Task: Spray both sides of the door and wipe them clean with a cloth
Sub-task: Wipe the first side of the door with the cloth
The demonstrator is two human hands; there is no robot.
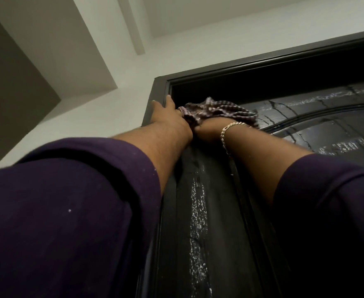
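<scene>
looking up from the head view: dark door (327, 134), wet, white spray foam streaked down its left stile and across the upper panel. checked cloth (217, 111), bunched, pressed against the door's top left corner just below the door frame (155, 100). right hand (211, 125) under the cloth, holding it to the door; its fingers hidden by the fabric, grip cannot be told. gold bracelet (226, 134) on that wrist. left hand (166, 110), fingers straight and released, resting on the frame's upright beside the cloth. purple sleeves (69, 211) on both arms. white wall (112, 108) to the left.
</scene>
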